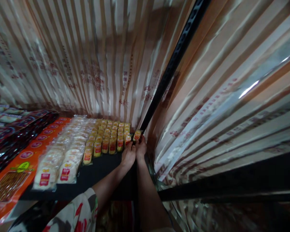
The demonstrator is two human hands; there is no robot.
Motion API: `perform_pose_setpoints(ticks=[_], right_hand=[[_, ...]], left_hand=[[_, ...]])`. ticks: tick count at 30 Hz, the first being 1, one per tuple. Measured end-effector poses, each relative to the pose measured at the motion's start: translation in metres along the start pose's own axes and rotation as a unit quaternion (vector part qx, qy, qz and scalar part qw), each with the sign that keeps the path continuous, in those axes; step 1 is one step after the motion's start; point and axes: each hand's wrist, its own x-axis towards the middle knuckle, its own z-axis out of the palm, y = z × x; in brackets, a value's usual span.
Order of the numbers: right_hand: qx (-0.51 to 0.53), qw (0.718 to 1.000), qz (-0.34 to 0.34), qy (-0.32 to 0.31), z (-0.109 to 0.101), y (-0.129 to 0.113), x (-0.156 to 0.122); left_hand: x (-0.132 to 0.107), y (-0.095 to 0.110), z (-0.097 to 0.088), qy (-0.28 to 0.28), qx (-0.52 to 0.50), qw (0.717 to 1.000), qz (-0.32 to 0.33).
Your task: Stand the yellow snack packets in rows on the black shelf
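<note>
My right hand (141,148) is closed on a small yellow snack packet (136,135), close to the black shelf post. Just beside it, my left hand (129,156) has its fingers closed at the lower edge of another yellow packet with a red label (128,139). Its fingertips are partly hidden. To the left of my hands, several matching yellow packets (112,145) stand in close rows. Both hands are at the right end of these rows, and their thumbs almost meet.
Clear bags of pale round crackers (69,166), orange snack bags (19,167) and dark shiny packages (21,138) line the black shelf (99,174) leftward. A black upright post (174,64) stands at the corner. Printed plastic sheeting (106,58) covers the back and right side.
</note>
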Motion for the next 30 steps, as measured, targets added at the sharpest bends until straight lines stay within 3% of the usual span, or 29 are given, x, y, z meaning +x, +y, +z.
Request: perform_pose_setpoints(ticks=[6, 15, 21, 25, 30], right_hand=[[0.038, 0.998, 0.052, 0.003, 0.014, -0.008, 0.015], [0.067, 0.996, -0.006, -0.062, 0.024, -0.010, 0.022], [-0.007, 0.999, -0.011, -0.047, 0.025, -0.005, 0.025], [0.002, 0.998, -0.004, -0.063, 0.025, -0.002, 0.025], [0.049, 0.998, 0.018, -0.038, 0.019, -0.007, 0.017]], left_hand=[[0.000, -0.005, 0.000, 0.010, -0.007, 1.000, 0.006], [0.002, -0.009, -0.003, -0.004, -0.002, 1.000, 0.015], [0.005, -0.010, -0.003, -0.014, -0.002, 1.000, 0.016], [0.006, -0.011, -0.001, -0.006, 0.007, 1.000, 0.014], [-0.003, -0.007, -0.009, 0.003, 0.019, 1.000, 0.016]])
